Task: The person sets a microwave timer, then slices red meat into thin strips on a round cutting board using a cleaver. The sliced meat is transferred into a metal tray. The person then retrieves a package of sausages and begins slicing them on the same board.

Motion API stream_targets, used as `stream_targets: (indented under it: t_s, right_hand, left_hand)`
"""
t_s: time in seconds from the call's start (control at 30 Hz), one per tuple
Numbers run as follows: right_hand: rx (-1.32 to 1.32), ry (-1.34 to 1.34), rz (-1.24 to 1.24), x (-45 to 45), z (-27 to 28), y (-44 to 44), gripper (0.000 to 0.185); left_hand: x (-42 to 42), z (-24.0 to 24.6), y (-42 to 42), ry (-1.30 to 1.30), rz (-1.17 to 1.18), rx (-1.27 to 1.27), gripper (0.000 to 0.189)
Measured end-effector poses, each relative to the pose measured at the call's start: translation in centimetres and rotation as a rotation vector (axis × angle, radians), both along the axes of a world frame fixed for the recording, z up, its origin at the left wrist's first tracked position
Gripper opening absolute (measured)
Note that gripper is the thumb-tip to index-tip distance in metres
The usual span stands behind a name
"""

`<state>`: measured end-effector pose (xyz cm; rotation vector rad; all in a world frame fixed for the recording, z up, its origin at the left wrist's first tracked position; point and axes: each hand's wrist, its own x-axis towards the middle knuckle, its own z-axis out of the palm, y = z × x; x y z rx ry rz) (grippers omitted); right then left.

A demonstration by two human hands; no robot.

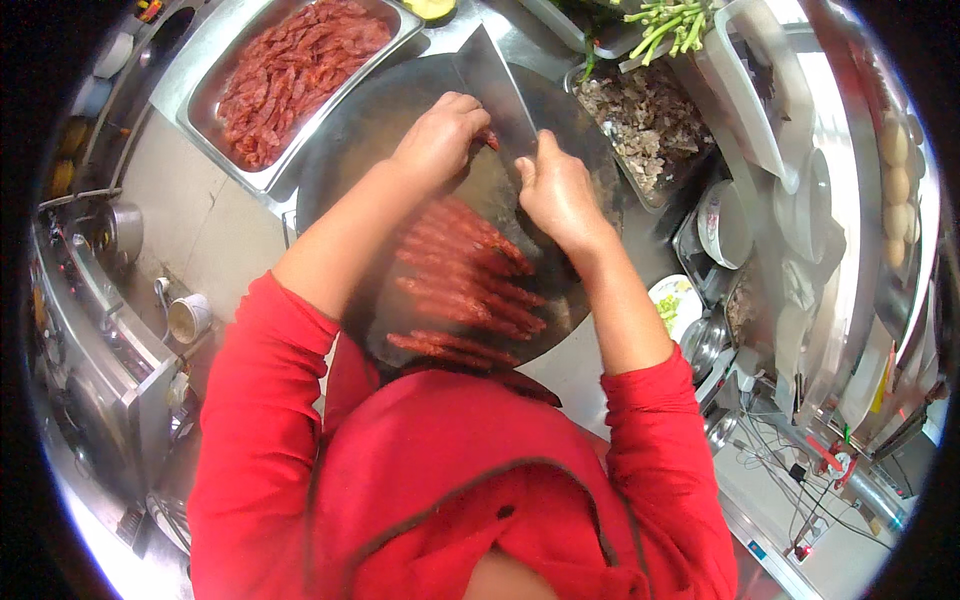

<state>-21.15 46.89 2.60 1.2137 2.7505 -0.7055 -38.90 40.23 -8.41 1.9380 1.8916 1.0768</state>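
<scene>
A broad cleaver is gripped in my right hand, its blade pointing away over the far part of a round dark chopping board. Just left of the blade, my left hand holds a red sausage, mostly hidden under the fingers. Several whole red sausages lie side by side on the near half of the board, close to my apron. Beyond my left forearm, a steel tray is filled with sliced red sausage.
Right of the board stands a container of chopped dark and pale food, with cut green stalks beyond it. A patterned bowl and a plate with chopped greens sit at the right. A white bucket stands low at the left.
</scene>
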Motion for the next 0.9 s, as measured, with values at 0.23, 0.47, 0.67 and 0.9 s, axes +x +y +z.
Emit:
stream_targets:
  t_s: [0.23,0.47,0.67,0.9]
  right_hand:
    - [-0.075,-0.007,0.040,-0.7,-0.7,0.4,0.021]
    - [-0.012,-0.198,-0.013,-1.5,0.0,0.3,0.023]
    - [0.006,-0.018,-0.020,-2.0,-0.9,0.2,0.023]
    - [-0.059,0.026,-0.021,-2.5,-0.8,0.6,0.026]
  left_hand:
    - [-0.5,-0.4,-0.1,-0.004,0.007,0.027,0.022]
    - [-0.9,-1.0,-0.4,-0.017,0.025,0.058,0.021]
    - [-1.6,-1.0,-0.5,-0.062,-0.049,0.070,0.023]
    - [-2.1,-1.3,-0.6,-0.041,-0.039,0.071,0.028]
